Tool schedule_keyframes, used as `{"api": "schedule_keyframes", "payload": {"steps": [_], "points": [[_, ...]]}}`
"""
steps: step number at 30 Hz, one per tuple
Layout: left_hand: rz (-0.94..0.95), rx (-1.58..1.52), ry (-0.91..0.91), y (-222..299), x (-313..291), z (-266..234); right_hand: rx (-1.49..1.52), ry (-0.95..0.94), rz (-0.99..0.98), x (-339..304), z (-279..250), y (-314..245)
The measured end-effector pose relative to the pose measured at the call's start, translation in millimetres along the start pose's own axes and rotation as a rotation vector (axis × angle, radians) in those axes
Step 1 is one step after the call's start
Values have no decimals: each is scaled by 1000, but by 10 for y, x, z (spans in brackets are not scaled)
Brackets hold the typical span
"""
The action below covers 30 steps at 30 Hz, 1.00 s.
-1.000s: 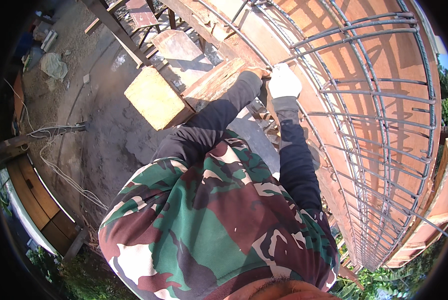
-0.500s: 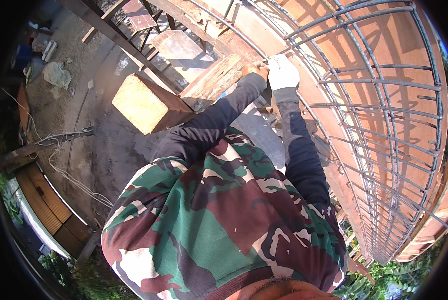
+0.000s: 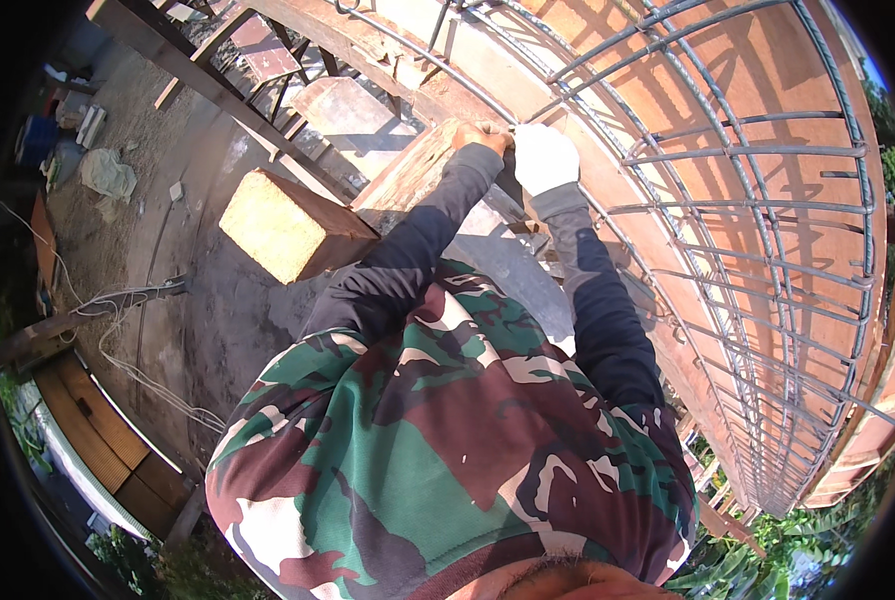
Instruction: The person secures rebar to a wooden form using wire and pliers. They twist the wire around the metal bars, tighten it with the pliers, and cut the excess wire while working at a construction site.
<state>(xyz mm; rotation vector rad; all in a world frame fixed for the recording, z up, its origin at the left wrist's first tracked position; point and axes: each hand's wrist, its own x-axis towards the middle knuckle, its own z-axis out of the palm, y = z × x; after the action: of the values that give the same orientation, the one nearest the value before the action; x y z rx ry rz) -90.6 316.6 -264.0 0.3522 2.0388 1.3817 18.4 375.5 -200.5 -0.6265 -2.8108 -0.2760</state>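
Note:
My bare left hand [image 3: 482, 136] is closed, its fingers curled by the long outer steel bar [image 3: 452, 67] of a rebar cage. Right beside it, my right hand [image 3: 548, 160] wears a white glove and looks closed too. Bright sun washes out the glove's detail, and whatever the fingers hold is too small or hidden to name. Beneath my left forearm a thick wooden beam [image 3: 303, 228] juts out, its sawn end lit yellow. The rebar cage [image 3: 748, 160] curves down the right side, in front of orange-brown plywood formwork [image 3: 818, 100].
A dark timber rail [image 3: 203, 75] crosses the upper left. Boards [image 3: 353, 115] lie beyond the beam. Far left, white cords [image 3: 148, 370] hang by a post above the ground, near a pale sack [image 3: 109, 174]. Green leaves [image 3: 768, 550] show at lower right.
The whole view has shifted slightly, so the cage and beam sit a little differently. Both hands remain close together at the bar, showing slightly farther left in the picture.

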Motion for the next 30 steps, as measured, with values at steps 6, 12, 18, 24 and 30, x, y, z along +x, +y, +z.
{"api": "schedule_keyframes", "payload": {"steps": [6,12,18,24,30], "points": [[-1,63,-154,-16,162,-159,-69,-127,-6,-6,-160,-176],[-3,15,-136,78,-68,-109,-33,42,143,-219,83,-214],[228,232,57,-42,-40,41,16,144,131,-259,234,-185],[586,317,360,29,-311,-2,2,97,266,-268,311,-262],[498,103,145,19,-163,-60,56,-4,385,-181,210,-355]]}}
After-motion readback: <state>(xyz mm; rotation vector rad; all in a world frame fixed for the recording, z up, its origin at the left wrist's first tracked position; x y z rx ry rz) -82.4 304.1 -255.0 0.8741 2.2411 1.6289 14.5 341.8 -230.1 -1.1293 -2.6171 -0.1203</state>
